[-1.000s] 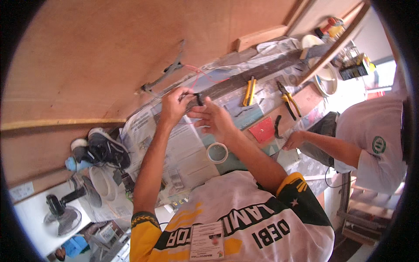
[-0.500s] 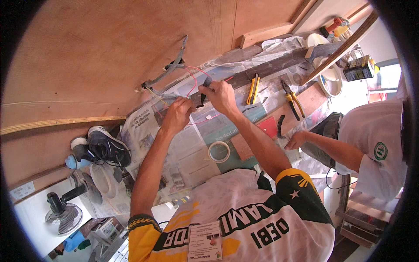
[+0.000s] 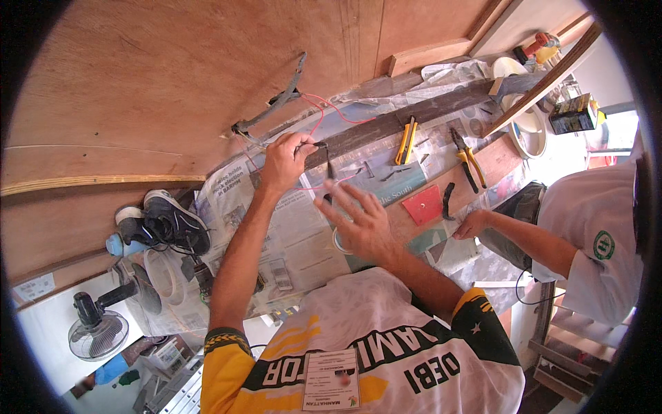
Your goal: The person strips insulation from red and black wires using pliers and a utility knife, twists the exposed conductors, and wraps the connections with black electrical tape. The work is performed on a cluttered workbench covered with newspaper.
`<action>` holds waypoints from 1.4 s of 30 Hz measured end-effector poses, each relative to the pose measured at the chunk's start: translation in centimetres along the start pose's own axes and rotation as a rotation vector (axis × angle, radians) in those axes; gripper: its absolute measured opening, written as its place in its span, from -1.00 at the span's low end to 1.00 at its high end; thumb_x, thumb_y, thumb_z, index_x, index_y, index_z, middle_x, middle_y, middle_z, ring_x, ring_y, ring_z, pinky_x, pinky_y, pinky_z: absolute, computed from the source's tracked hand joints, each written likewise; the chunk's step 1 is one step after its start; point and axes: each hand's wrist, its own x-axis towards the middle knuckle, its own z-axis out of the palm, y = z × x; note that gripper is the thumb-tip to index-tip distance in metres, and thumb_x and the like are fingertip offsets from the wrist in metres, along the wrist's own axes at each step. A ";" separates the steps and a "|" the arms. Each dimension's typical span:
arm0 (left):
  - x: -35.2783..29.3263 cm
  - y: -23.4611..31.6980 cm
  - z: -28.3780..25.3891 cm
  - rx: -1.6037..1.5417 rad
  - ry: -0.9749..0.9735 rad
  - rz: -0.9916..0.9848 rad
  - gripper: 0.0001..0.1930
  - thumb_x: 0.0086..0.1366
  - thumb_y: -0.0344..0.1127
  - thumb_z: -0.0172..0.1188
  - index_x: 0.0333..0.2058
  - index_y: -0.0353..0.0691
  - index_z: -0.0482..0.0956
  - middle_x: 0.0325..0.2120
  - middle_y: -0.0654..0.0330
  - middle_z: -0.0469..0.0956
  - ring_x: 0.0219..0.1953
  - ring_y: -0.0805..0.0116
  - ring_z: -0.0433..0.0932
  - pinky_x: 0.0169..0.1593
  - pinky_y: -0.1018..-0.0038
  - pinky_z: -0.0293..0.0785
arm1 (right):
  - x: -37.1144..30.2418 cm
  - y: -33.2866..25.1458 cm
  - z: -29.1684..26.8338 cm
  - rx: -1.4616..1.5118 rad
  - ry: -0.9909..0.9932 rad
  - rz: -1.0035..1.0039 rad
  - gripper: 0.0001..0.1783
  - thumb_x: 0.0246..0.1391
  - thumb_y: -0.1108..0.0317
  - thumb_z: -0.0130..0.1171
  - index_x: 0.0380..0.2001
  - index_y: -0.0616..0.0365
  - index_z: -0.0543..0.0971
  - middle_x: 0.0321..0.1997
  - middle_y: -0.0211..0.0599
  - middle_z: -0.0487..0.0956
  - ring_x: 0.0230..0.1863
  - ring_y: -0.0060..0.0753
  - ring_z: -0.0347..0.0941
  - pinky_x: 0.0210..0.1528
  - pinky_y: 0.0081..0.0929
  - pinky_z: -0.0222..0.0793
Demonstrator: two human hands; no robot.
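My left hand (image 3: 284,162) is closed in a pinch on a thin red wire (image 3: 314,117), and something small and dark shows at the fingertips (image 3: 307,146); I cannot tell what it is. From that pinch the wire loops up and away toward the plywood wall (image 3: 172,76), where a grey cable (image 3: 276,103) hangs. A second strand runs back under the hand toward my chest. The wire's long run lies roughly across me, from the pinch out to the right.

My right hand (image 3: 358,221) is open, fingers spread, holding nothing. It hovers just below and to the right of the pinch, near the lower strand but apart from it as far as I can see. So the left hand has the wire and the right hand is the free one closest to the loose run.

Under both hands is newspaper (image 3: 289,241) spread on a bench. Beyond the right fingers lie a dark wooden strip (image 3: 386,127), a yellow tool (image 3: 408,141), pliers (image 3: 469,162) and a red card (image 3: 423,205). A roll of tape (image 3: 338,241) sits partly hidden beneath the right palm. Another person's hand (image 3: 472,224) rests on the bench well to the right. Shoes (image 3: 169,221) and a fan (image 3: 96,328) sit off to the left.
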 end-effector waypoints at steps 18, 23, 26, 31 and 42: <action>0.3 0.4 0.2 -0.069 0.035 -0.033 -0.86 0.28 -0.52 0.33 -0.18 -0.30 0.70 -0.25 0.02 0.72 -0.17 0.00 0.70 -0.10 0.17 0.60 | 3.3 5.8 10.2 1.327 -0.043 0.735 -0.50 0.38 0.12 0.28 0.27 0.10 0.57 0.21 -0.41 0.63 0.31 -0.39 0.46 0.28 -0.33 0.38; 0.8 1.1 -0.9 -0.106 0.023 -0.038 -0.82 0.29 -0.56 0.33 -0.14 -0.29 0.75 -0.24 0.10 0.74 -0.22 0.27 0.72 -0.11 0.36 0.60 | 4.0 6.3 9.2 1.495 -0.036 0.977 -0.47 0.37 0.15 0.32 0.29 0.14 0.54 0.24 -0.35 0.60 0.21 -0.46 0.45 0.19 -0.33 0.35; 1.2 1.4 -1.7 -0.169 -0.007 -0.075 -0.84 0.28 -0.54 0.35 -0.17 -0.29 0.76 -0.27 0.10 0.73 -0.23 0.28 0.71 -0.12 0.37 0.59 | 4.5 8.0 10.0 1.514 -0.077 0.849 -0.54 0.34 0.22 0.36 0.21 0.16 0.57 0.22 -0.35 0.59 0.08 -0.55 0.46 0.04 -0.44 0.35; 1.6 1.3 -1.7 -0.234 -0.011 -0.099 -0.87 0.28 -0.50 0.37 -0.19 -0.27 0.77 -0.32 0.06 0.73 -0.27 0.16 0.71 -0.15 0.30 0.59 | 5.1 8.2 11.3 1.573 0.012 0.614 -0.67 0.31 0.24 0.40 0.02 0.13 0.58 0.05 -0.46 0.59 -0.02 -0.60 0.47 -0.01 -0.53 0.36; 0.8 0.6 0.4 0.094 0.017 0.100 -0.83 0.22 -0.47 0.44 -0.19 -0.19 0.75 -0.35 0.08 0.64 -0.31 0.03 0.65 -0.22 0.21 0.55 | 2.5 4.6 3.0 0.490 0.080 0.767 -0.82 0.08 0.31 0.51 -0.43 0.12 0.68 -0.39 -0.37 0.61 -0.29 -0.39 0.51 -0.22 -0.36 0.35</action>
